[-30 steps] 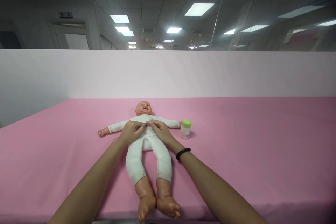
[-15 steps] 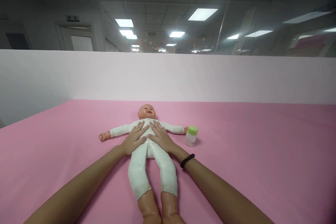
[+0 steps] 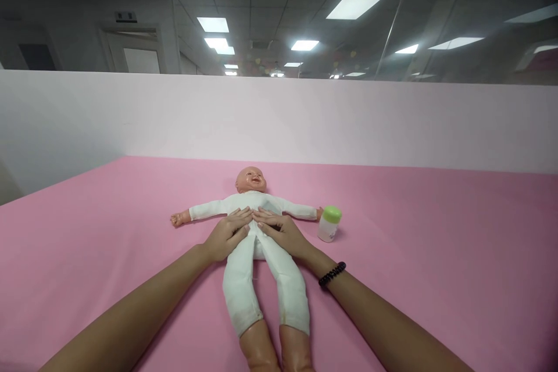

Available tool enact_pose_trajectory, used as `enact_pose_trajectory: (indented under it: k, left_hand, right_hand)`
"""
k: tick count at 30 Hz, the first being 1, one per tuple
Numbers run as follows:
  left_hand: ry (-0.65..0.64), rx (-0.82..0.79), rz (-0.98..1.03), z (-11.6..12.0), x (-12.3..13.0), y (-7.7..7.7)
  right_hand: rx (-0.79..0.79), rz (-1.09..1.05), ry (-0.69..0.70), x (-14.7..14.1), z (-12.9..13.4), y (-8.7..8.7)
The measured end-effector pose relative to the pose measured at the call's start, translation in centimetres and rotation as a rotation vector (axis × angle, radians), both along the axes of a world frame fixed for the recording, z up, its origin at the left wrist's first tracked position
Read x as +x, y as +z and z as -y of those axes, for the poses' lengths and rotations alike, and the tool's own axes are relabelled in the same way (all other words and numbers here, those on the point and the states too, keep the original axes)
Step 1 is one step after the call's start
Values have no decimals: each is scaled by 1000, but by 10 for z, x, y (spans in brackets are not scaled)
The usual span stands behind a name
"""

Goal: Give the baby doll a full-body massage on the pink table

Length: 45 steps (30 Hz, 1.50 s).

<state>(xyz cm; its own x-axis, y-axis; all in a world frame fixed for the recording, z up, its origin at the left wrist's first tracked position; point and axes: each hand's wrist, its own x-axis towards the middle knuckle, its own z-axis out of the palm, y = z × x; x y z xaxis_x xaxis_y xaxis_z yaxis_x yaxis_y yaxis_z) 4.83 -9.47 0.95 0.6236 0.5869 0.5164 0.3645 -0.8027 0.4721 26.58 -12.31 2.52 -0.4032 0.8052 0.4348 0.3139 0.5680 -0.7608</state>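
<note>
A baby doll [image 3: 265, 253] with a white cloth body lies face up on a pink surface, its arms spread and its head away from me. My left hand [image 3: 227, 234] rests on the left side of its belly, fingers stretched out toward the middle. On the other side, my right hand [image 3: 285, 233] lies on the belly with its fingers extended inward. The fingertips of both hands nearly meet. Beside the doll's hand on the right stands a small clear bottle [image 3: 329, 224] with a green lid.
The pink surface [image 3: 414, 256] spreads around the doll. A white low wall [image 3: 279, 119] runs along its back, with a glass pane above it. A black coiled band [image 3: 332, 274] is on my right wrist.
Both hands have slid down from the doll's chest to its belly, and their fingers now point more inward. The view has shifted slightly, moving the doll and bottle right in the picture.
</note>
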Motion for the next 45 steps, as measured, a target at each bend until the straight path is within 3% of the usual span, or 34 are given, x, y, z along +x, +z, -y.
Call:
enact_pose_trajectory:
  k: [5,11,15,17,19,23,26,32,37,42,45]
  left_hand:
    - [84,-109,-102,-3,0,-3]
    - [338,-315,-17,-4,6,-9]
    - [477,-232,22,1,7,-5]
    - [452,-110,54,4,8,-1]
    - [350,-12,115,4,8,1]
    - [79,32,177,0,7,0]
    - [15,-32,118,-2,6,-1]
    - [104,-107,-43,-2,5,-1]
    - [363,-173,-16,-2,7,-5]
    - [499,-43,-13,5,9,3]
    - [411,50,62,6,8,5]
  right_hand:
    - [-36,244,-30,3,-4,2]
    - [-179,382,-250,-1,-5,2]
    - [-139,333,-441,-3,2,4]
    - [-24,280,-525,-4,4,4]
    - [102,191,-512,-5,5,3]
    - [221,29,-278,-6,2,-1]
    - [148,1,-152,-5,0,-2]
    - [0,221,-154,0,-3,-3]
    - [-78,315,-303,-1,-6,-6]
    - [63,345,-563,-3,8,6]
    - [176,303,-555,-4,12,9]
